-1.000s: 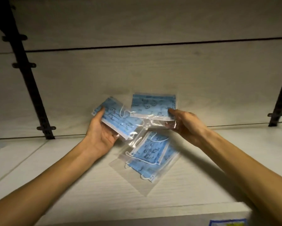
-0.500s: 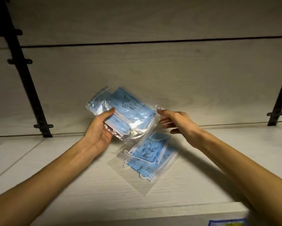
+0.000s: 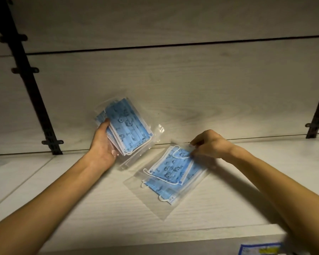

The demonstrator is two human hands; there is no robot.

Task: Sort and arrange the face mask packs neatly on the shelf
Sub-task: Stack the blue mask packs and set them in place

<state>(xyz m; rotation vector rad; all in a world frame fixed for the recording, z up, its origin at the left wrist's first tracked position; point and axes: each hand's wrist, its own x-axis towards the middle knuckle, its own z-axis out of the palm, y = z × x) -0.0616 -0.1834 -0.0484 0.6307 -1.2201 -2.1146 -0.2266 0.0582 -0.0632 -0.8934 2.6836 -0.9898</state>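
Left hand (image 3: 103, 146) grips a stack of glossy clear packs (image 3: 126, 128) of blue printed masks; right hand (image 3: 208, 144) pinches the crinkled packs (image 3: 171, 173) lying on the pale woodgrain shelf (image 3: 99, 208).

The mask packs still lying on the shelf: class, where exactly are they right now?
In the head view, the packs on the shelf lie right of centre on the shelf board, under the right hand, which pinches their top edge.

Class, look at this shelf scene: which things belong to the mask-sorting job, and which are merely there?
Job:
- stack of mask packs, held in left hand
- mask packs on the shelf, top edge pinched by right hand
- shelf

Merely there:
- black shelf brackets
- blue-and-yellow label
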